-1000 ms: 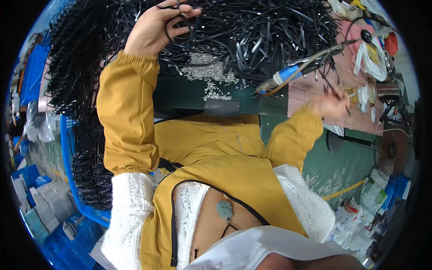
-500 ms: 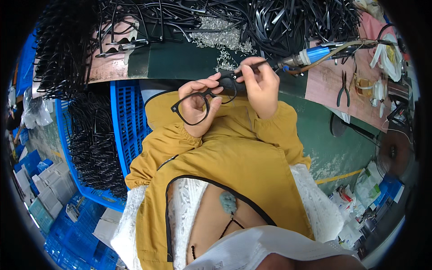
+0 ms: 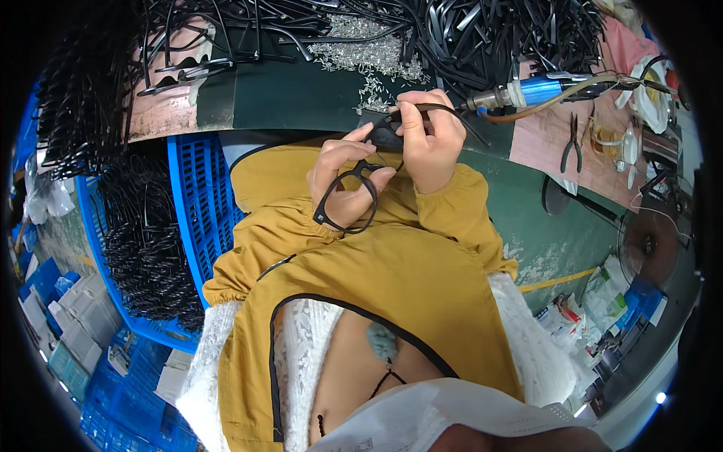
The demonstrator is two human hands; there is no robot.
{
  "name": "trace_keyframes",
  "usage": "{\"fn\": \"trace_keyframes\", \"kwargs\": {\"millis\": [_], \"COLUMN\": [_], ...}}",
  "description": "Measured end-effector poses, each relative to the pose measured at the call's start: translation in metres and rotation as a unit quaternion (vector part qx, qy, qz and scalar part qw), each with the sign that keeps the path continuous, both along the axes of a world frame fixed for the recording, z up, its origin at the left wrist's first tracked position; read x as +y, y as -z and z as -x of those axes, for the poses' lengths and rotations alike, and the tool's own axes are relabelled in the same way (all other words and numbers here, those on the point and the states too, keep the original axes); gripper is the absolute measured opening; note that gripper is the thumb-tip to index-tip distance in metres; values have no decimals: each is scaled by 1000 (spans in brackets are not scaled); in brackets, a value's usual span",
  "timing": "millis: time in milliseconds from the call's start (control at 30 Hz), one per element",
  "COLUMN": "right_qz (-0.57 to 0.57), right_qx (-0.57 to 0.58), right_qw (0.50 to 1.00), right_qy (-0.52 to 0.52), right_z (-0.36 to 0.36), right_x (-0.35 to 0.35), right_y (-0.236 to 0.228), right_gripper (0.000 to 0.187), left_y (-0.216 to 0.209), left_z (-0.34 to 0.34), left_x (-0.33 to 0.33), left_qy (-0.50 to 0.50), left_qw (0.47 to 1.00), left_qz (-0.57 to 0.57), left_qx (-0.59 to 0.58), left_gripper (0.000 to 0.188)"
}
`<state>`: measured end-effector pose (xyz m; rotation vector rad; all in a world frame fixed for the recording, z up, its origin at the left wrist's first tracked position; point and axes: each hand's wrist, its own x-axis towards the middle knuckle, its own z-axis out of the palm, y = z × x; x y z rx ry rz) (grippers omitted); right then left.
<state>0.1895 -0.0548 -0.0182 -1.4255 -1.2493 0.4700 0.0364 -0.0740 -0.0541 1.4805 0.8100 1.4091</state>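
Currently, left hand (image 3: pixel 331 183) pinches black glasses frame (image 3: pixel 364 168), held between both hands; right hand (image 3: pixel 432 147) pinches dark temple arm (image 3: pixel 450 110); blue tool (image 3: pixel 539 91) just right, silver pins (image 3: pixel 369 56) beyond hands on bench (image 3: pixel 286 98).

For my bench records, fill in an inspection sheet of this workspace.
Surface: green mat and pink board; metal bits scattered on the mat.
Job's things: dark glasses frame and black temple, both in hand; whether joined, cannot tell.
Clutter: black strips heaped at the back; pliers on the board.
Hands: left hand holds the frame; right hand pinches the temple.
Cables: brown hose beside a blue tool.
Surroundings: blue basket of black pieces at left; fan at right.
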Motion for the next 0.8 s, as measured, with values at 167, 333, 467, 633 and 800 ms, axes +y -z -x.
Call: {"fn": "trace_keyframes", "kwargs": {"millis": [167, 333, 467, 633, 800], "right_qz": [61, -12, -159, -116, -64], "right_qx": [70, -94, -416, -487, 94], "right_qw": [992, 955, 847, 800, 936], "right_qy": [-88, -281, -290, -331, -332], "right_z": [-14, -21, 8, 19, 15], "right_x": [-7, 39, 138, 199, 179], "right_y": [-13, -54, -36, -2, -59], "right_gripper": [14, 42, 25, 17, 12], "left_y": [-28, -53, -50, -45, -46], "left_z": [3, 42, 54, 54, 53], "left_x": [17, 54, 70, 74, 74], "left_qy": [13, -6, 47, 43, 28], "left_qw": [997, 926, 925, 929, 928], "left_qz": [22, 293, 337, 338, 343], "left_qx": [-72, -240, -170, -146, -140], "left_gripper": [51, 28, 20, 17, 17]}}
